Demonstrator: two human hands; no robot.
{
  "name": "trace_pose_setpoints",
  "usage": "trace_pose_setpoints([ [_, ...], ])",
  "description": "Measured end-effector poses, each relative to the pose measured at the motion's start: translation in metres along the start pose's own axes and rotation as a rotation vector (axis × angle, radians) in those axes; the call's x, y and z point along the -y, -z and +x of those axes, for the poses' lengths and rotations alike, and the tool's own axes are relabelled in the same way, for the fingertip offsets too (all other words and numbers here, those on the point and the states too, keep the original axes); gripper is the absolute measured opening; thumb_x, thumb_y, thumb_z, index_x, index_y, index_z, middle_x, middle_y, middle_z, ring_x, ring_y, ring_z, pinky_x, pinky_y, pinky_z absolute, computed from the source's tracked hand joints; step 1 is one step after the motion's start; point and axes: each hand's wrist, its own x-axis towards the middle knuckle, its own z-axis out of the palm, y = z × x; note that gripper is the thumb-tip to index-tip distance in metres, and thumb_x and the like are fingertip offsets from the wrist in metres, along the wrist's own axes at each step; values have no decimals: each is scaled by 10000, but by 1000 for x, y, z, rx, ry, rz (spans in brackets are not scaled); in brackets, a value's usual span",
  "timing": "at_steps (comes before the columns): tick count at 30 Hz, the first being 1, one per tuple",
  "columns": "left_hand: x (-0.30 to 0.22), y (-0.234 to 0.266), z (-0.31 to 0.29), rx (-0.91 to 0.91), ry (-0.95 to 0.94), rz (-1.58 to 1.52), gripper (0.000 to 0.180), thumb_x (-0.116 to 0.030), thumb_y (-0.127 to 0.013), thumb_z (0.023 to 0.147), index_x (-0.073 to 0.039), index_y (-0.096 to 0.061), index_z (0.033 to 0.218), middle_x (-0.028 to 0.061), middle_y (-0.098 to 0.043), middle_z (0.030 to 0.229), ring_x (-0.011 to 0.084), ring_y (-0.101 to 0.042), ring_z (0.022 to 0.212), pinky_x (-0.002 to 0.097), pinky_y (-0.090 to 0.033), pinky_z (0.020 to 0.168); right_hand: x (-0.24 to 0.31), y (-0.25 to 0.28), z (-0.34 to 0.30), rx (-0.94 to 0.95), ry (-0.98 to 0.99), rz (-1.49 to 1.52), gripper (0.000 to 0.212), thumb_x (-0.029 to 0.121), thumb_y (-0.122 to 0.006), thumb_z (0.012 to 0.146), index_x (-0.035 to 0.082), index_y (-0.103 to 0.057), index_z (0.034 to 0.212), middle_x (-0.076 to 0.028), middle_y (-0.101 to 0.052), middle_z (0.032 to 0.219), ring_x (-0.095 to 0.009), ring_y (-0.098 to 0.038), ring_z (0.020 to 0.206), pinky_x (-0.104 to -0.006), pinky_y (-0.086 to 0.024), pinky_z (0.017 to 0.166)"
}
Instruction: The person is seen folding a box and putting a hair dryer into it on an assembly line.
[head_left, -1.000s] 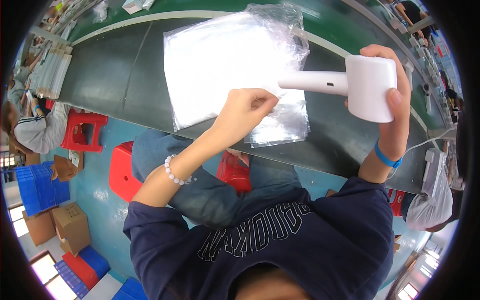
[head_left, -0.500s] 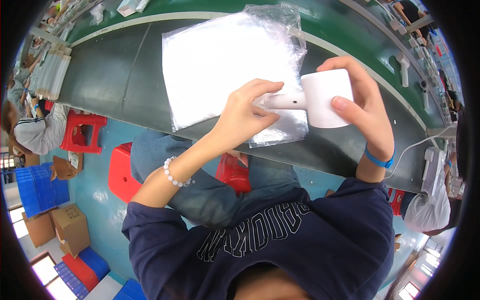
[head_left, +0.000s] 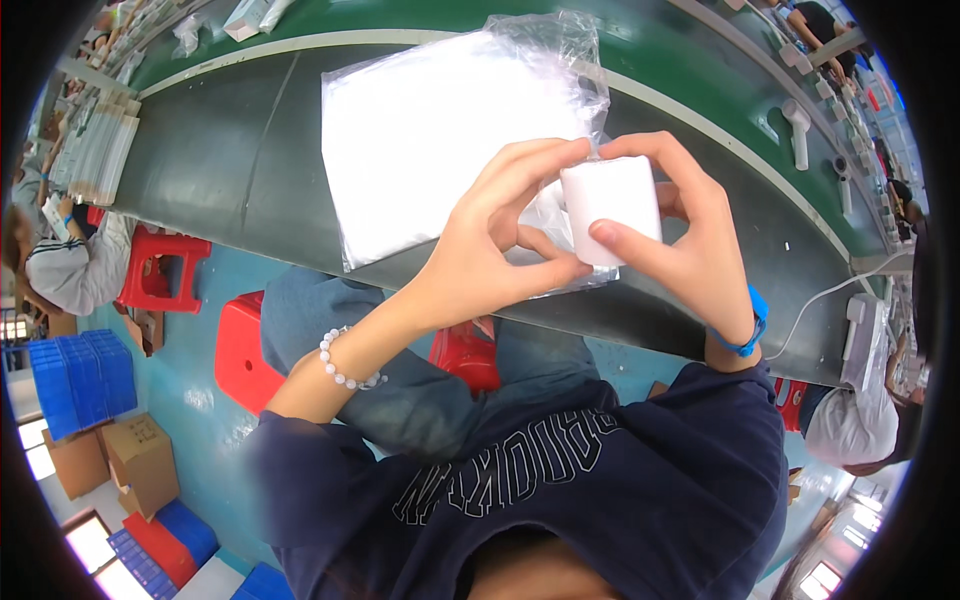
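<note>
A white handheld device (head_left: 615,205), shaped like a hair dryer with a short cylindrical head, is held up above the near edge of the workbench. My right hand (head_left: 700,215) grips the head from the right, its thumb across the face and fingers curled over the top. From the left, my left hand (head_left: 490,225) curves round the same head, fingertips at its upper edge and thumb at its lower left edge. The handle is mostly hidden behind the head and fingers. Beneath and beyond lies a stack of clear plastic bags or film (head_left: 420,150) on the bench.
The dark workbench (head_left: 220,150) borders a green conveyor belt (head_left: 690,60). Another white device (head_left: 797,130) lies on the belt at right. A white cable (head_left: 820,295) trails at the bench's right end. Red stools (head_left: 240,350), blue crates (head_left: 80,375) and cartons (head_left: 140,455) stand on the floor left.
The device has shifted slightly left and turned, so its handle no longer shows plainly. My left hand has moved from the handle to the head; my right hand keeps its grip.
</note>
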Motion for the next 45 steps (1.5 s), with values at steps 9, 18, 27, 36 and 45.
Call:
trace_pose_setpoints([
  [9, 0, 1, -4, 58, -132, 190, 745, 153, -670, 671, 4, -441, 1363, 133, -367, 1377, 285, -335, 1357, 260, -596, 790, 0, -18, -7, -177, 225, -517, 601, 127, -803, 636, 21, -521, 1156, -90, -500, 1092, -201, -621, 877, -286, -536, 661],
  [18, 2, -4, -8, 23, -439, 541, 619, 123, -686, 661, 0, -568, 1257, 132, -512, 1244, 369, -432, 1303, 350, -540, 893, 6, -39, -13, -339, 234, -657, 884, 176, -835, 552, 80, -435, 1334, -132, -478, 1278, -280, -618, 976, -330, -532, 667],
  [27, -1, -3, -5, 46, -453, 513, 621, 87, -768, 647, 24, -576, 1235, 139, -505, 1255, 371, -444, 1290, 349, -541, 911, -7, -34, -1, -304, 223, -688, 967, 323, -829, 576, 98, -379, 1402, -146, -465, 1308, -311, -607, 1003, -364, -533, 672],
  [36, -15, 7, 0, -96, -292, 87, 701, 151, -725, 691, 58, -454, 1330, 149, -382, 1348, 231, -508, 1191, 228, -606, 761, 6, 0, 11, 173, 434, -667, 948, 466, -826, 553, 78, -458, 1335, -140, -533, 1237, -350, -596, 1016, -383, -497, 817],
  [45, -20, 8, -6, -41, -351, 128, 657, 58, -644, 777, -47, -427, 1388, 141, -340, 1427, 252, -439, 1260, 297, -546, 863, -14, 45, 57, -124, 598, -486, 692, 226, -844, 620, 12, -522, 1194, -91, -618, 1062, -228, -608, 983, -332, -469, 846],
])
